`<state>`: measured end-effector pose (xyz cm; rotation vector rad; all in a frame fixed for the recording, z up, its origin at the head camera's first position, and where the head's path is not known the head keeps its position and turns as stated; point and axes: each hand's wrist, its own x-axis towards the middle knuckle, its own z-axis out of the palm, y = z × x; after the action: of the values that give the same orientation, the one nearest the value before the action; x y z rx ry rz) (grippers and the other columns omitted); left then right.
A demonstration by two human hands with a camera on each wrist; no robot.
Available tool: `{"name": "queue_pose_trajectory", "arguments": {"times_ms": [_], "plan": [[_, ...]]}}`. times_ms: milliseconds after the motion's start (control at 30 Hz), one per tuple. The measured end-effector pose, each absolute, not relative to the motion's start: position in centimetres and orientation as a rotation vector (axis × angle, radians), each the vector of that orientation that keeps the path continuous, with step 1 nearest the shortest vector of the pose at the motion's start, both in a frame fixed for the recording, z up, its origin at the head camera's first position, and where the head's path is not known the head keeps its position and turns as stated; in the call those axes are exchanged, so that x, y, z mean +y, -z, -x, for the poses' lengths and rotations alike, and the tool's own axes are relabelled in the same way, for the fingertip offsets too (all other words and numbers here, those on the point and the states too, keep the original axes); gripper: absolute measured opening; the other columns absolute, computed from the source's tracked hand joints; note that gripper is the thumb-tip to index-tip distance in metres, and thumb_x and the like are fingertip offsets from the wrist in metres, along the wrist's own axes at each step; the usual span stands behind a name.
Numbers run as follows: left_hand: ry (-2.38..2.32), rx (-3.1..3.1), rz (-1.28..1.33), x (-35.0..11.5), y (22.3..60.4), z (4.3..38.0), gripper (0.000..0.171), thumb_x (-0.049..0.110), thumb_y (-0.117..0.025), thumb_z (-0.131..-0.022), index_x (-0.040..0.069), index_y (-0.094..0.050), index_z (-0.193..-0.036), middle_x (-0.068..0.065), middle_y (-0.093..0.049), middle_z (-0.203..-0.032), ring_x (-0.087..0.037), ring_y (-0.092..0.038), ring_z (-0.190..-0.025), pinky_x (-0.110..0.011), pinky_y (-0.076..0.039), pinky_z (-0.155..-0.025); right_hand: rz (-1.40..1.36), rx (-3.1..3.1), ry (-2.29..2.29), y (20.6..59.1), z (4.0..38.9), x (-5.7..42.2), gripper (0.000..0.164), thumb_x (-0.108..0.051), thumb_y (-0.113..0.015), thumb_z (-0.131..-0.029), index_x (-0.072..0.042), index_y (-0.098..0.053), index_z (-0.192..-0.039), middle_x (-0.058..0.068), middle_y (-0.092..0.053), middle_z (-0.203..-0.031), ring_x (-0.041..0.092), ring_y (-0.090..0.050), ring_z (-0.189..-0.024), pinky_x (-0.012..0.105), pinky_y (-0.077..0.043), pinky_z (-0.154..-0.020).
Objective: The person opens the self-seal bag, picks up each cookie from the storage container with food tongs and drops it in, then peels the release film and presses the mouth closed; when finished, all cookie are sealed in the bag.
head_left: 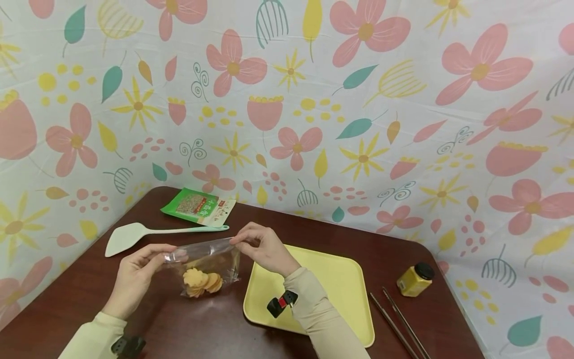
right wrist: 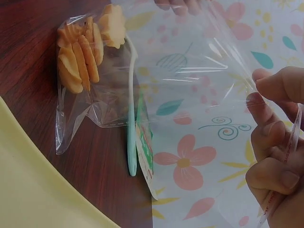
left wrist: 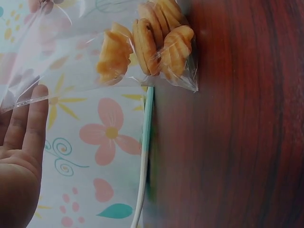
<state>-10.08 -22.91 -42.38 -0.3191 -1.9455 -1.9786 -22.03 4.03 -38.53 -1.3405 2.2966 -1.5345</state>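
Both hands stretch the mouth of a clear plastic bag (head_left: pixel 228 259) over the left middle of the table. Several golden, scallop-edged cookies (head_left: pixel 194 277) lie in its bottom, which hangs close over the tabletop. My left hand (head_left: pixel 134 274) pinches the left end of the upper edge between thumb and fingers. At the opposite end, my right hand (head_left: pixel 271 252) pinches the edge with thumb and forefinger, and its other fingers are curled. A narrow translucent strip (right wrist: pixel 292 135) with small red print runs across those curled fingers in the right wrist view.
Beneath my right forearm lies a yellow tray (head_left: pixel 336 279). Two thin metal rods (head_left: pixel 387 316) and a yellow jar (head_left: pixel 413 281) with a black lid are to its right. Behind the bag lie a pale spatula (head_left: pixel 127 237) and a green packet (head_left: pixel 190 203). A patterned cloth (head_left: pixel 296 124) hangs behind the table.
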Motion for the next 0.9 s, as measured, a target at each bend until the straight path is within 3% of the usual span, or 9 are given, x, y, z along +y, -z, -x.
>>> {"name": "queue_pose_trajectory", "arguments": {"times_ms": [133, 400, 533, 667, 767, 900], "plan": [[1.994, -1.943, 0.320, -22.85, 42.24, 9.95, 0.025, 0.008, -0.050, -0.098, -0.011, -0.056, -0.114, -0.018, -0.068, -0.103, -0.025, -0.067, -0.093, -0.034, -0.054, -0.078, 1.345, 2.322, 1.511, 38.82, 22.25, 4.09, 0.014, -0.016, -0.062, -0.093, -0.018, -0.073, -0.100, -0.007, -0.059, -0.097, 0.011, -0.053, -0.079, 0.023, -0.044, -0.062], [1.975, -1.932, 0.198, -22.75, 41.92, 9.77, 0.024, 0.007, -0.052, -0.097, -0.011, -0.061, -0.109, -0.002, -0.069, -0.099, -0.011, -0.066, -0.088, -0.024, -0.053, -0.077, 1.337, 2.322, 1.494, 38.58, 22.13, 4.23, 0.017, -0.016, -0.058, -0.095, -0.019, -0.073, -0.102, -0.007, -0.059, -0.099, 0.012, -0.051, -0.076, 0.025, -0.042, -0.060], [1.878, -2.019, 0.167, -22.66, 42.19, 9.98, 0.024, 0.010, -0.061, -0.093, -0.008, -0.062, -0.109, -0.009, -0.071, -0.096, -0.016, -0.068, -0.087, -0.024, -0.053, -0.076, 1.345, 2.312, 1.495, 38.58, 22.09, 4.22, 0.019, -0.018, -0.055, -0.097, -0.016, -0.072, -0.104, -0.006, -0.058, -0.099, 0.013, -0.050, -0.075, 0.025, -0.042, -0.060], [1.780, -2.063, 0.162, -22.69, 42.52, 10.20, 0.023, 0.009, -0.067, -0.088, -0.004, -0.064, -0.107, -0.011, -0.071, -0.094, -0.015, -0.068, -0.086, -0.023, -0.053, -0.071, 1.317, 2.320, 1.519, 38.68, 21.96, 3.96, 0.013, -0.024, -0.062, -0.093, -0.017, -0.071, -0.098, -0.004, -0.059, -0.093, 0.014, -0.049, -0.067, 0.024, -0.042, -0.056], [1.794, -2.019, 0.213, -22.75, 42.70, 10.33, 0.021, 0.004, -0.066, -0.087, -0.005, -0.064, -0.106, -0.013, -0.070, -0.095, -0.018, -0.068, -0.086, -0.024, -0.054, -0.071, 1.269, 2.338, 1.546, 38.81, 21.89, 3.72, 0.007, -0.021, -0.069, -0.088, -0.017, -0.065, -0.093, -0.003, -0.059, -0.084, 0.015, -0.047, -0.057, 0.023, -0.040, -0.049], [1.791, -1.973, 0.268, -22.73, 42.72, 10.42, 0.025, -0.001, -0.065, -0.087, -0.006, -0.061, -0.111, -0.017, -0.070, -0.097, -0.022, -0.068, -0.087, -0.026, -0.054, -0.073, 1.239, 2.381, 1.544, 38.89, 21.85, 3.64, 0.016, -0.015, -0.068, -0.088, -0.016, -0.056, -0.098, -0.003, -0.059, -0.086, 0.014, -0.047, -0.055, 0.023, -0.039, -0.047]]}}
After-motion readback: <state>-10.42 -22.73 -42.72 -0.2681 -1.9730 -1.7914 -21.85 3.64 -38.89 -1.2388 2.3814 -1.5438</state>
